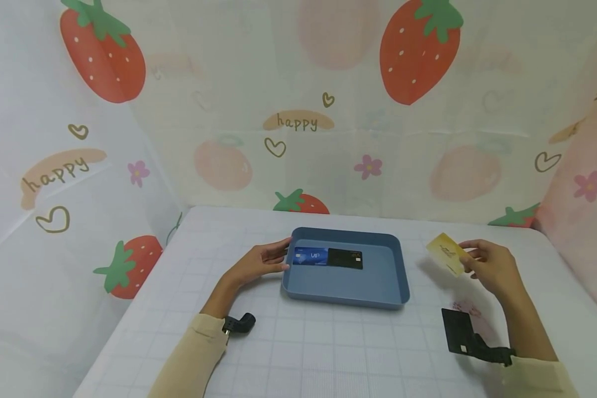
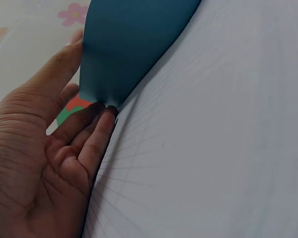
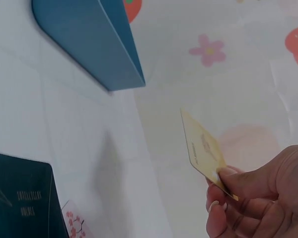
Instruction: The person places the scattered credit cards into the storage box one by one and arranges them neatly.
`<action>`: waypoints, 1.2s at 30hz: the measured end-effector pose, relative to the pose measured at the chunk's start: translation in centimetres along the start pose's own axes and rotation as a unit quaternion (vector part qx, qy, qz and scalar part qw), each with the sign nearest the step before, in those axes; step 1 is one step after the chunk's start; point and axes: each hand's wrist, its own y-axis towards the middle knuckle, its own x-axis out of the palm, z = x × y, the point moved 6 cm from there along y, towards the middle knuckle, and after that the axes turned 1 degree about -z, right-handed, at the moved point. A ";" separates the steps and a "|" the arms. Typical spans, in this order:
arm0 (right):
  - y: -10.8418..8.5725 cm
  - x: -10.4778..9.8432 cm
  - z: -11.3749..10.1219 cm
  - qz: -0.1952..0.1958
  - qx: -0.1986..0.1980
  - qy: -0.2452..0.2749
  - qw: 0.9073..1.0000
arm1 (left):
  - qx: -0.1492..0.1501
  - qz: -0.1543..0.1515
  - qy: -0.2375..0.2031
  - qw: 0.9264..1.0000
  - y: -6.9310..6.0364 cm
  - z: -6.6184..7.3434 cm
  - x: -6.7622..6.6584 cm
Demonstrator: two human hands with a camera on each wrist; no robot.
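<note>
My right hand (image 1: pixel 495 268) pinches a yellow card (image 1: pixel 445 253) between thumb and fingers, holding it tilted above the table right of the tray. In the right wrist view the yellow card (image 3: pixel 203 148) stands edge-up from the fingertips. My left hand (image 1: pixel 258 261) grips the left rim of a blue-grey tray (image 1: pixel 348 290), with fingertips also against its outer wall in the left wrist view. Inside the tray, a blue VIP card (image 1: pixel 309 256) lies side by side with a black VIP card (image 1: pixel 348 258), against the left part.
A dark card (image 1: pixel 456 326) lies below my right hand, partly covered by the wrist camera (image 1: pixel 492 352). A card with pink blossoms (image 3: pixel 75 220) shows partly beside it. The white table (image 1: pixel 328 354) backs onto a strawberry-printed curtain (image 1: pixel 278 72).
</note>
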 end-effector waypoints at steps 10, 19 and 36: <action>-0.3 0.3 -1.2 -0.003 -0.004 0.017 1.000 | 0.004 -0.001 0.001 1.000 0.0 0.1 0.2; -0.6 0.8 -2.0 -0.015 -0.030 0.036 0.999 | 0.006 -0.004 -0.002 1.000 -0.1 -0.1 0.4; -0.8 2.2 -4.0 -0.069 -0.027 0.052 0.996 | 0.000 0.002 0.008 1.000 -0.1 0.0 0.1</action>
